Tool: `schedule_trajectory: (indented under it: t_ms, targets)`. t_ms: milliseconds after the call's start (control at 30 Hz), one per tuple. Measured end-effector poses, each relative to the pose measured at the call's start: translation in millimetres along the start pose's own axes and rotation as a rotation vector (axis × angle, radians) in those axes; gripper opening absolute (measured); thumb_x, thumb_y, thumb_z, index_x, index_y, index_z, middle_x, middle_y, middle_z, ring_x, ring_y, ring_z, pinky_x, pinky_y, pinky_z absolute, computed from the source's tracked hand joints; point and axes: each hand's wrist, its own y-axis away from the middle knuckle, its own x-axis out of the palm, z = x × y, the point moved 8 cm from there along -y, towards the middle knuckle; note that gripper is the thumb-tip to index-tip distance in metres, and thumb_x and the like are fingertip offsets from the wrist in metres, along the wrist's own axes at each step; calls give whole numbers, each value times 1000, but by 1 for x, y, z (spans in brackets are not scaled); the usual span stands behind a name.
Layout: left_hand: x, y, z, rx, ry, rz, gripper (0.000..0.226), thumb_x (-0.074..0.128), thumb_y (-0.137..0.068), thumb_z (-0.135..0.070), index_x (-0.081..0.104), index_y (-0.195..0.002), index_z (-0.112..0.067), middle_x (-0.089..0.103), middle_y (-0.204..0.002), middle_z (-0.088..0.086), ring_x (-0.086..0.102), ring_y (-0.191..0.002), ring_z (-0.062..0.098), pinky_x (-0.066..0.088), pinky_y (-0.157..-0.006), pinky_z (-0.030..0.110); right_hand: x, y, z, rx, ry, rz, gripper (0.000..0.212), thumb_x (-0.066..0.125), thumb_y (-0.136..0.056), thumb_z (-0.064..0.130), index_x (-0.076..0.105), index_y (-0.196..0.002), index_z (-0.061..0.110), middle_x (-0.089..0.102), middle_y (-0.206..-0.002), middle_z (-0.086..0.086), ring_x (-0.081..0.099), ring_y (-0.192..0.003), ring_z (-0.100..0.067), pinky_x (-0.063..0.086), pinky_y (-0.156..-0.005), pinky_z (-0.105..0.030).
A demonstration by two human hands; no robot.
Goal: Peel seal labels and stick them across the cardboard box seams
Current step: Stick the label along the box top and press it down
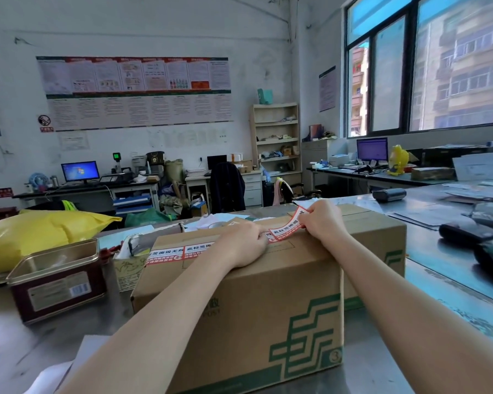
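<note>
A brown cardboard box with green printing stands on the metal table in front of me. A red and white seal label runs along its top; its left part lies stuck flat near the left edge. My left hand rests on the box top and presses the label down with its fingertips. My right hand pinches the label's free right end, which curves up off the box.
An open dark red tin stands left of the box, with a yellow bag behind it. A small carton holding a tape dispenser touches the box's left side. Black devices and papers lie on the blue table at right.
</note>
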Motion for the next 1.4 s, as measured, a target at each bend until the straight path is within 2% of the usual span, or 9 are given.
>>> schedule_trajectory:
  t_ms: [167, 300, 500, 667, 933, 1100, 1233, 1333, 1400]
  targets:
    - [-5, 8, -16, 108, -18, -21, 42, 32, -99, -32, 46, -137, -24, 39, -148, -4, 36, -134, 17, 31, -108, 34, -2, 3, 1, -5, 39, -13, 16, 54, -84, 11, 60, -71, 4, 50, -63, -6, 41, -54, -15, 27, -44, -25]
    - [-4, 11, -18, 119, 5, -7, 36, 35, -98, -31, 59, -124, -24, 59, -128, 1, 51, -116, 22, 43, -95, 38, -4, 5, 2, -12, 39, -17, 16, 54, -83, 11, 55, -67, 6, 47, -60, -4, 39, -54, -14, 25, -44, -25]
    - [-7, 13, -18, 103, 11, -15, 38, 38, -96, -34, 59, -126, -28, 60, -129, -2, 53, -113, 17, 45, -93, 35, -5, 4, 0, -9, 41, -42, 22, 55, -85, 18, 60, -67, 6, 53, -64, -7, 44, -56, -15, 28, -45, -26]
    - [-9, 16, -17, 88, 13, -29, 36, 40, -94, -34, 62, -122, -29, 63, -125, -2, 54, -112, 19, 45, -94, 37, -10, 1, -2, -57, 141, -65, 31, 53, -81, 16, 39, -53, 14, 40, -53, -2, 38, -50, -18, 26, -46, -26]
    - [-10, 17, -17, 91, 35, -28, 34, 43, -94, -34, 64, -120, -28, 63, -125, -5, 57, -108, 16, 45, -94, 36, -16, -9, -37, 14, 271, -27, 29, 48, -85, 13, 44, -57, 11, 50, -63, -6, 49, -61, -23, 37, -52, -26]
    - [-11, 17, -19, 104, 67, -40, 32, 45, -92, -32, 66, -117, -27, 62, -127, -8, 56, -110, 14, 46, -94, 37, -39, -8, -76, 122, 7, -68, 33, 44, -92, 15, 63, -76, -7, 67, -82, -20, 54, -65, -24, 46, -61, -32]
    - [-10, 17, -19, 99, 48, -43, 34, 46, -93, -33, 64, -121, -26, 58, -132, -9, 51, -119, 12, 41, -100, 35, -31, -1, -54, 172, -272, 48, 46, 42, -95, 39, 63, -79, 2, 71, -79, -12, 64, -70, -23, 55, -82, -40]
    - [-10, 16, -18, 100, 39, -35, 36, 45, -93, -35, 62, -123, -26, 56, -134, -9, 49, -121, 11, 41, -98, 31, -11, 5, -28, 198, -267, 174, 70, 40, -86, 62, 61, -106, -1, 68, -99, -13, 60, -80, -23, 52, -76, -39]
    - [-9, 16, -18, 102, 32, -36, 36, 44, -93, -35, 62, -124, -26, 56, -134, -8, 48, -121, 11, 41, -96, 30, -1, 7, -15, 134, -148, 211, 67, 47, -84, 61, 56, -114, 2, 61, -108, -13, 54, -86, -22, 44, -66, -31]
